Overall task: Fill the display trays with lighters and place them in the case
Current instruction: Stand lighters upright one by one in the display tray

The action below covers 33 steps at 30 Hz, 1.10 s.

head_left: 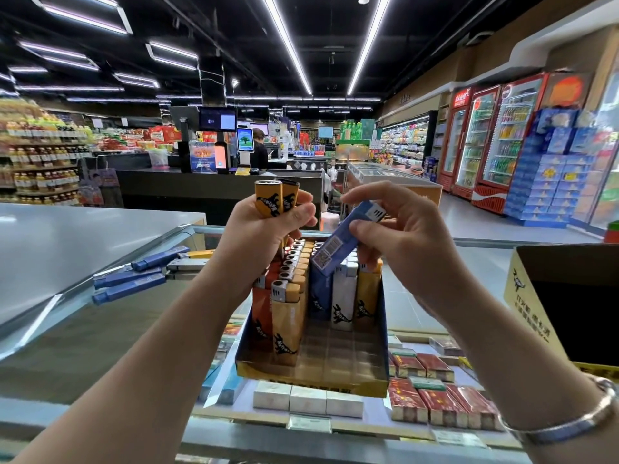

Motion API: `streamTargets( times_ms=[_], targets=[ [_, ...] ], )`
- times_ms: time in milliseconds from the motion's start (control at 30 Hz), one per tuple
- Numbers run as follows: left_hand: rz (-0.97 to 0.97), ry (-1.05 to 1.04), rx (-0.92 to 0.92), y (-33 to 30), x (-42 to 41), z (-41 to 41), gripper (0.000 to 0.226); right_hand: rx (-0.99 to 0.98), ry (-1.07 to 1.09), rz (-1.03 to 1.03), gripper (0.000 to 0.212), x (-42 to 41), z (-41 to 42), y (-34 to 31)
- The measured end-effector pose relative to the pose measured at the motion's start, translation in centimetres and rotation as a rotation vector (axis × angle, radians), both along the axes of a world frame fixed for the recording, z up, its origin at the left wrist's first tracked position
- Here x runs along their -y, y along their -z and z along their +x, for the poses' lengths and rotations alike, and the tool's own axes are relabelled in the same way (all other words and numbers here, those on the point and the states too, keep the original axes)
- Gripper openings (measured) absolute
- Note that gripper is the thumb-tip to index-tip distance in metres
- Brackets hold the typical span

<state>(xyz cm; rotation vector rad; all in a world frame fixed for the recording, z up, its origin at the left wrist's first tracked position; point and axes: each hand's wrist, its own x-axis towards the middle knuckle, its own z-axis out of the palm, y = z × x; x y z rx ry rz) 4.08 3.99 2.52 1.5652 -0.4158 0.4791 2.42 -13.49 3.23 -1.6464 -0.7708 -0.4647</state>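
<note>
- Lighters stand upright in the display tray, metal heads up, their long axis vertical; the tray rests on the glass counter in the middle of the view.
- Orange and yellow lighters fill the left rows of the tray; blue, white and yellow ones stand at the back right, and the front right part of the tray is bare.
- One blue lighter is in the air above the tray, tilted, with its metal head up and to the right and its barcode end down and to the left.
- The right hand pinches this blue lighter between thumb and fingers, wrist bent, just above the back right rows.
- The left hand grips two yellow lighters in a closed fist; they point up, with the flat bottoms at the top.
- Both forearms come in from the lower corners and meet over the tray; a bracelet is on the right wrist.
- Loose blue lighters lie flat on the counter at the left, well apart from the tray, with one white and one yellow among them.
- An open cardboard box stands at the right of the tray.
- Cigarette packs lie under the glass, below and beside the tray.
- Behind are a checkout counter, shelves and drink fridges.
</note>
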Motion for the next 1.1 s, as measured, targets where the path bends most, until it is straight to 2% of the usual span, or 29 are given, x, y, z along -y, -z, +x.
streamTargets(
  times_ms=[100, 300, 433, 533, 667, 900, 1100],
  targets=[
    [0.022, 0.001, 0.0, 0.0, 0.0, 0.0, 0.004, -0.03, -0.036, 0.068, 0.033, 0.3, 0.1, -0.1],
    [0.016, -0.001, -0.001, -0.2, 0.2, -0.1, 0.004, -0.229, -0.254, 0.18, 0.02, 0.4, 0.7, 0.0],
    [0.035, -0.005, 0.013, -0.1, 0.3, -0.2, 0.005, -0.08, -0.059, 0.177, 0.022, 0.5, 0.7, -0.2],
    [0.017, -0.017, 0.015, -0.1, 0.2, -0.2, 0.005, 0.053, 0.072, 0.039, 0.028, 0.4, 0.6, -0.1],
    [0.014, -0.023, 0.015, -0.1, 0.2, -0.2, 0.005, 0.235, 0.164, -0.256, 0.033, -0.5, 0.4, 1.0],
    [0.023, -0.044, 0.01, 0.0, 0.1, -0.1, 0.006, 0.549, 0.34, -0.563, 0.026, -1.9, 0.5, 2.4],
    [0.008, -0.03, -0.011, 0.1, 0.0, 0.1, 0.005, 0.514, 0.409, -0.71, 0.025, -2.3, 1.0, 3.4]
  ],
)
